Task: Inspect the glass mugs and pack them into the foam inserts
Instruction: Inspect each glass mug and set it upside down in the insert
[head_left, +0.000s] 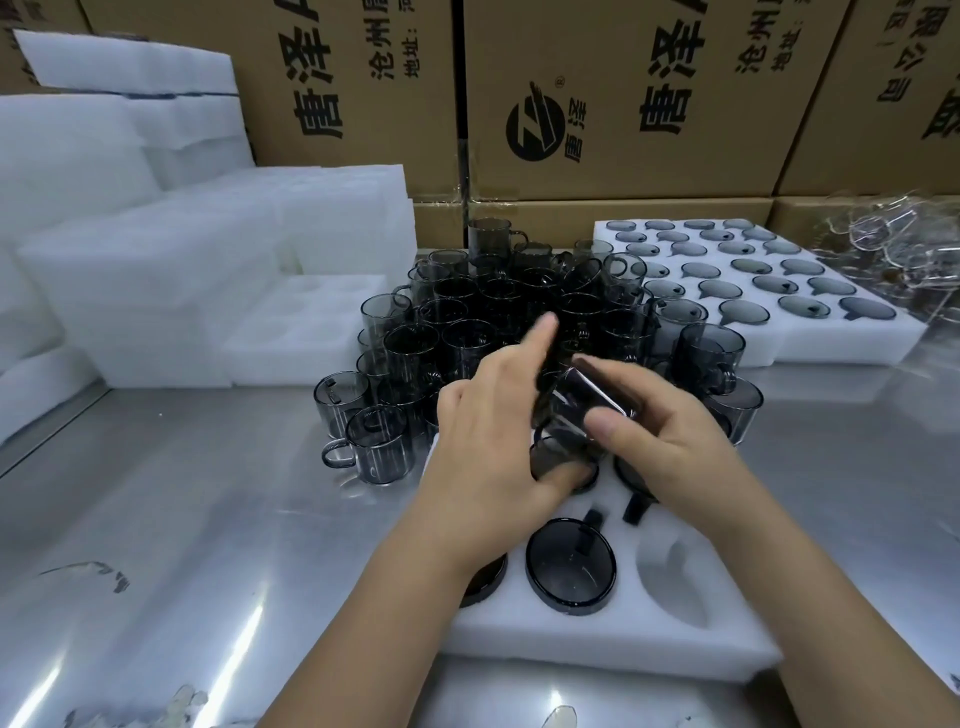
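Smoky glass mug (576, 410) in both hands' fingers (602, 422); cartons (613, 98) marked 唐泽.

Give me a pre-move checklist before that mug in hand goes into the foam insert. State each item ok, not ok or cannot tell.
1. Smoky glass mug held by both hands: ok; left hand and right hand are on it.
2. Mug free of chips or cracks: cannot tell; it is motion-blurred.
3. Empty pocket available in the near foam insert: ok, at the near right.
4. Handle lined up with the pocket's slot: cannot tell; the hands hide it.
5. Seated mug beside that pocket sits flush: ok.
6. Insert flat on the steel table: ok.
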